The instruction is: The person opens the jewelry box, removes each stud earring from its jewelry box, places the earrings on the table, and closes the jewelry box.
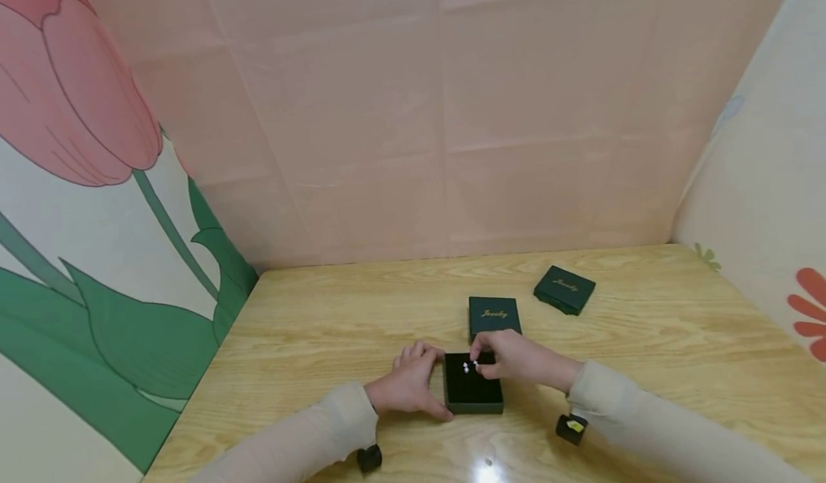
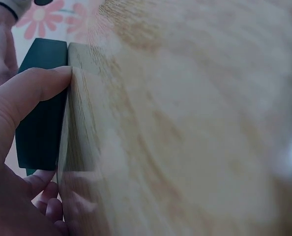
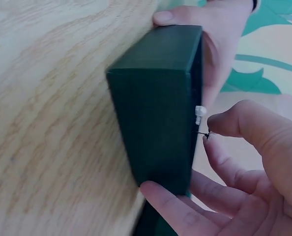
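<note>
An open dark green jewelry box [image 1: 474,405] with a black insert lies on the table. My left hand [image 1: 413,383] grips its left side, thumb at the near corner and a fingertip at the far one. Above the insert, my right hand [image 1: 510,357] pinches a small earring [image 3: 207,134] between thumb and index finger, its thin post pointing at the insert. Another earring [image 3: 200,112], with a pearly white bead, stands in the insert beside it. In the right wrist view, a lower finger of that hand touches the box's side [image 3: 156,118].
Directly behind the box lies a dark green lid [image 1: 493,313] with gold "Jewelry" lettering, partly covered by the right hand. Farther back to the right sits a similar green box [image 1: 564,289]. The wood-grain table [image 1: 335,304] meets a pink backdrop at the rear.
</note>
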Available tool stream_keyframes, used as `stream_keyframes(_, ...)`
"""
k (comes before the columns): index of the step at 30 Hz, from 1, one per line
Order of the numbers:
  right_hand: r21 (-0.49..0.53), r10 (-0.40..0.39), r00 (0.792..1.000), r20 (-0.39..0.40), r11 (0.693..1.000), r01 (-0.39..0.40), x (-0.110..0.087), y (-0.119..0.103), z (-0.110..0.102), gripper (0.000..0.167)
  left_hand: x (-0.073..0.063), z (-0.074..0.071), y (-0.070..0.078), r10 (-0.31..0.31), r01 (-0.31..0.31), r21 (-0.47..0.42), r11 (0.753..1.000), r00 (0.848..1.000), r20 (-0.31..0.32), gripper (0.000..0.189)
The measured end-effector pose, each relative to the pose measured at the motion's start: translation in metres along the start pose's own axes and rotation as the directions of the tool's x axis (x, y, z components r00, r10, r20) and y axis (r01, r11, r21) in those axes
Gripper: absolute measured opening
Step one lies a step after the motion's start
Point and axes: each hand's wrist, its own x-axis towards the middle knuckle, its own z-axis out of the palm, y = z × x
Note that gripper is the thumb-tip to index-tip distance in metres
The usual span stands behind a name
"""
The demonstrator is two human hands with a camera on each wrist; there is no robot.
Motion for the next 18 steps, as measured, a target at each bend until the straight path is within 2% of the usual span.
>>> stream_keyframes(4, 0.087, 0.014, 1.0, -0.02, 0.996, -0.012, -0.008, -0.001, -0.011, 0.01, 0.0, 0.001, -0.001, 0.013, -0.013, -0.008, 1.0, 1.0, -0.005, 0.091)
stream_keyframes(8, 0.131, 0.047, 0.998, -0.042, 0.99, -0.042, -0.018, 0.005, -0.024, 0.013, 0.0, 0.001, -0.002, 0.019, -0.019, -0.011, 1.0, 1.0, -0.006, 0.091)
stream_keyframes(12, 0.097, 0.037, 0.998, -0.056, 0.995, -0.031, -0.029, 0.018, -0.028, 0.012, 0.0, 0.0, -0.002, 0.016, -0.016, -0.015, 1.0, 1.0, 0.003, 0.091)
stream_keyframes(18, 0.101, 0.037, 0.999, 0.008, 0.994, -0.038, -0.04, 0.038, -0.02, 0.007, 0.0, -0.001, -0.002, 0.008, -0.008, -0.012, 1.0, 1.0, 0.003, 0.09)
